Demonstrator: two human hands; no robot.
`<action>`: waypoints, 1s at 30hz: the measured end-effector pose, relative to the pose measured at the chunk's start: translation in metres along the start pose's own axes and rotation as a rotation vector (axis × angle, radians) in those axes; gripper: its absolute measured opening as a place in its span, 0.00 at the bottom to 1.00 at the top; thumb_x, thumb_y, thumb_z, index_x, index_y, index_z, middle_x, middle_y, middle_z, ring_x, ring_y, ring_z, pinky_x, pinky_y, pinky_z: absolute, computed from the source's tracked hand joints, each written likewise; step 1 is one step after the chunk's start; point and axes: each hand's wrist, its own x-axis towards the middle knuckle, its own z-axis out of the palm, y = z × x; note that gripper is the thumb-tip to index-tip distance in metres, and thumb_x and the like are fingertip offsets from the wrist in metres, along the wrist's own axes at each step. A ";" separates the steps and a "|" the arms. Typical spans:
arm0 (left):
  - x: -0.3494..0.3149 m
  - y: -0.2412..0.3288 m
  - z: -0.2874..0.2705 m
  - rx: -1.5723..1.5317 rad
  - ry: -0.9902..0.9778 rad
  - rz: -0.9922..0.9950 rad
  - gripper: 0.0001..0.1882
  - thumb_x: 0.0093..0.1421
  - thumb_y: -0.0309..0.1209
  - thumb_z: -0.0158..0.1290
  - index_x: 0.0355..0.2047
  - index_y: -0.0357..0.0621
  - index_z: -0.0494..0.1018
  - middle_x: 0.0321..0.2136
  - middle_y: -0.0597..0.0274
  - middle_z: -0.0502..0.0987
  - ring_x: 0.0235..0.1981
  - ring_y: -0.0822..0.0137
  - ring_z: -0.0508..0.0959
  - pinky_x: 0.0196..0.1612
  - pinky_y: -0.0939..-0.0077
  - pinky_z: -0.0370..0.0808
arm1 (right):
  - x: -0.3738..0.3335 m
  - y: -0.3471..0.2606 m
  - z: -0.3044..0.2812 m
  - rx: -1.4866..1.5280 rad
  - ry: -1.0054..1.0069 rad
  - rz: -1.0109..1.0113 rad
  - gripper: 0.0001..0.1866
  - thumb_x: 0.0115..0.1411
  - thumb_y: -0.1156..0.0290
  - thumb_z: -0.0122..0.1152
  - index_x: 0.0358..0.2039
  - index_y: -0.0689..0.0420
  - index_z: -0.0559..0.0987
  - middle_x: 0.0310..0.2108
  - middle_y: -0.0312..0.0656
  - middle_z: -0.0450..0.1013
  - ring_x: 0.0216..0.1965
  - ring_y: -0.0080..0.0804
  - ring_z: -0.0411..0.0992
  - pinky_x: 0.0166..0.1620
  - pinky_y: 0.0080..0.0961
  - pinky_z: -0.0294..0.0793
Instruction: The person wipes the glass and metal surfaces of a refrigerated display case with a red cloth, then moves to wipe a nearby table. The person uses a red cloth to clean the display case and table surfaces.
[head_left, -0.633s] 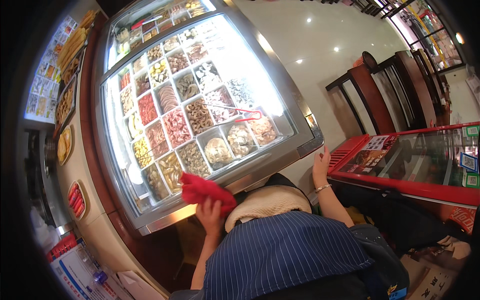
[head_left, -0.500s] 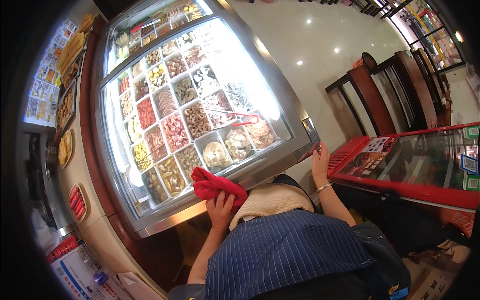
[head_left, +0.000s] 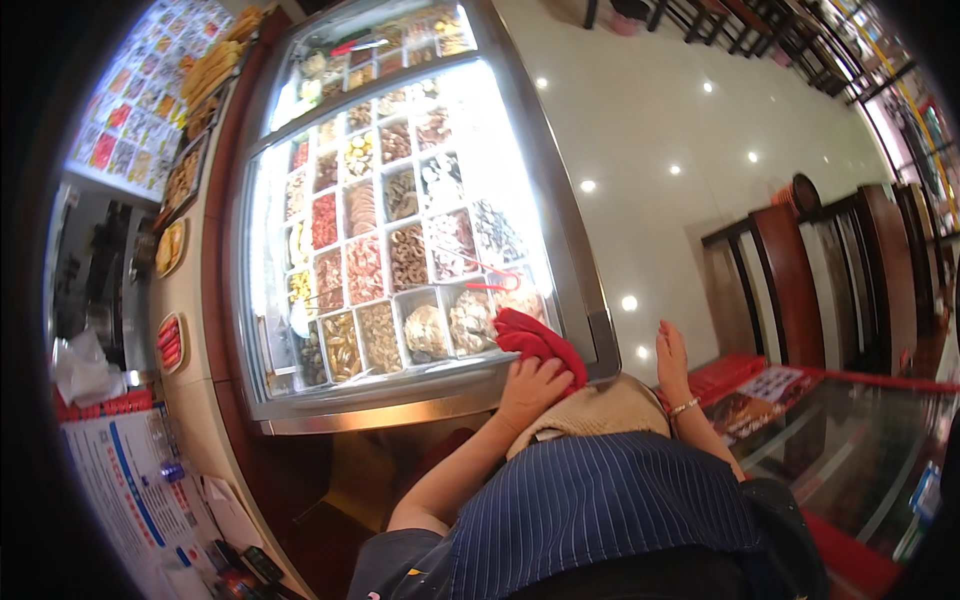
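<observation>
A bunched red cloth (head_left: 541,345) is gripped in my left hand (head_left: 536,392), at the near right corner of the glass-topped display case (head_left: 400,393). The cloth lies against the case's metal rim and the edge of its glass. Under the glass, several white compartments hold sliced meat, mushrooms and other foods, and a pair of red-handled tongs (head_left: 495,282) shows near the cloth. My right hand (head_left: 673,362), with a bracelet at its wrist, is raised beside the case's right corner. Its fingers are stretched upward and nothing shows in them.
A red-framed glass-topped cooler (head_left: 800,440) stands close at my right. Dark wooden benches (head_left: 790,270) are farther right on the tiled floor. Along the left runs a counter (head_left: 190,330) with a plate of red-wrapped items (head_left: 171,342), a printed sheet (head_left: 125,490) and trays of food.
My left hand has moved the red cloth rightward along the near edge of the case. My right hand has come away from the case's corner. The whole view has also turned.
</observation>
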 end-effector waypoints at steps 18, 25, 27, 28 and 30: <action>0.047 0.036 0.050 0.097 0.231 -0.379 0.14 0.48 0.38 0.52 0.37 0.69 0.75 0.54 0.65 0.67 0.39 0.57 0.68 0.43 0.62 0.66 | 0.104 0.026 0.025 -0.157 -0.401 -0.129 0.15 0.59 0.69 0.49 0.45 0.62 0.73 0.40 0.56 0.70 0.42 0.50 0.69 0.47 0.36 0.68; 0.104 0.077 0.061 0.053 0.280 -0.899 0.23 0.35 0.35 0.62 0.36 0.56 0.74 0.54 0.55 0.65 0.47 0.44 0.64 0.50 0.51 0.63 | 0.188 0.033 0.013 -0.181 -0.654 -0.206 0.16 0.58 0.69 0.53 0.46 0.60 0.72 0.37 0.55 0.70 0.42 0.48 0.70 0.46 0.36 0.70; 0.128 0.086 0.076 0.038 0.333 -1.029 0.29 0.31 0.32 0.64 0.39 0.50 0.71 0.55 0.49 0.62 0.51 0.37 0.61 0.55 0.44 0.58 | 0.214 0.059 -0.006 -0.187 -0.636 -0.242 0.16 0.58 0.68 0.53 0.46 0.61 0.73 0.38 0.54 0.71 0.39 0.47 0.72 0.44 0.36 0.71; 0.143 0.084 0.080 0.072 0.371 -1.041 0.28 0.32 0.32 0.64 0.38 0.50 0.71 0.55 0.49 0.62 0.51 0.37 0.61 0.54 0.44 0.59 | 0.227 0.066 -0.020 -0.187 -0.631 -0.222 0.17 0.58 0.68 0.53 0.46 0.60 0.73 0.39 0.55 0.70 0.40 0.49 0.70 0.45 0.36 0.70; 0.182 0.073 0.081 0.127 0.460 -1.061 0.27 0.33 0.32 0.64 0.38 0.49 0.70 0.55 0.49 0.62 0.51 0.36 0.61 0.54 0.43 0.59 | 0.262 0.075 -0.053 -0.203 -0.610 -0.188 0.19 0.57 0.68 0.52 0.48 0.60 0.72 0.42 0.58 0.68 0.44 0.53 0.68 0.47 0.38 0.69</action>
